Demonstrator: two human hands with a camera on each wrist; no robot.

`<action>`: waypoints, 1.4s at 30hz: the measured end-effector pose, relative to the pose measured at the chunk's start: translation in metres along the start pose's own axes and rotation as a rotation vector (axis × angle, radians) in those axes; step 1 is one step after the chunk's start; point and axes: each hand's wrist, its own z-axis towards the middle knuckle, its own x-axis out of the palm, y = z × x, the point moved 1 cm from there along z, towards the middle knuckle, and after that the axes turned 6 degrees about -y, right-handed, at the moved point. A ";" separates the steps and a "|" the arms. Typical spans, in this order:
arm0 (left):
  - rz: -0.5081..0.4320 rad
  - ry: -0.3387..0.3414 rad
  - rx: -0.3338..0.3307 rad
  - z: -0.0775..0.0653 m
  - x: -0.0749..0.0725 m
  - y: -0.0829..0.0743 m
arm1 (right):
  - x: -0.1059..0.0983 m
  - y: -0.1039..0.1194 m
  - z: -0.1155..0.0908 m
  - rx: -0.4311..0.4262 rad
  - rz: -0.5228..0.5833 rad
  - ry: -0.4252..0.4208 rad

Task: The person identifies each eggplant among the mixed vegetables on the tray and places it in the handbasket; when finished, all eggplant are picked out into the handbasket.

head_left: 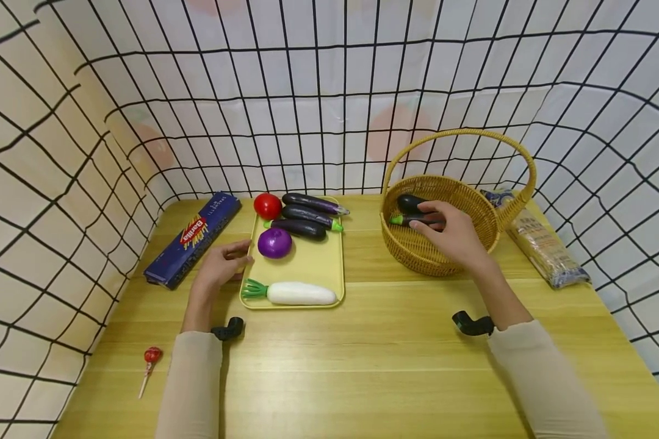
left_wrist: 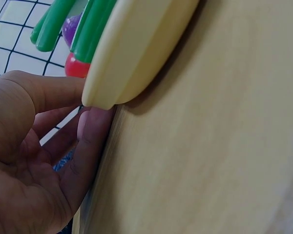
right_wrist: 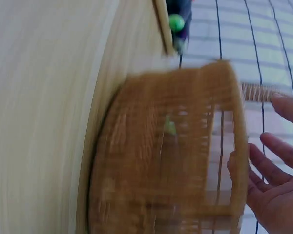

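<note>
My left hand is at the left rim of the yellow tray. In the left wrist view its thumb and a fingertip meet the tray's edge from two sides; the thumb's tip is hidden behind it. On the tray lie a white radish, a purple onion, a tomato and three eggplants. My right hand reaches over the wicker basket, above an eggplant beside another dark eggplant. In the right wrist view the fingers stand spread at the rim, holding nothing.
A blue spaghetti box lies left of the tray. A red lollipop is at the front left. Right of the basket lies a clear noodle packet. The basket's tall handle arches over it. Black-lined cloth walls enclose the table.
</note>
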 end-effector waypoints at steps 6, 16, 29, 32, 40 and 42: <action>-0.004 -0.003 0.001 0.001 -0.001 0.002 | 0.033 0.031 0.000 -0.092 0.070 0.011; 0.001 0.002 0.001 -0.001 0.000 0.000 | 0.086 0.061 0.006 -0.127 0.159 0.101; 0.005 -0.005 -0.009 0.001 0.000 0.000 | 0.133 0.061 0.020 -0.093 0.244 0.163; 0.001 -0.006 -0.006 0.001 0.001 0.001 | 0.141 0.061 0.022 -0.075 0.239 0.168; -0.013 0.000 -0.010 0.002 0.000 0.002 | 0.158 0.060 0.027 -0.031 0.222 0.177; -0.011 -0.001 -0.013 0.002 0.000 0.002 | 0.162 0.059 0.030 -0.036 0.211 0.173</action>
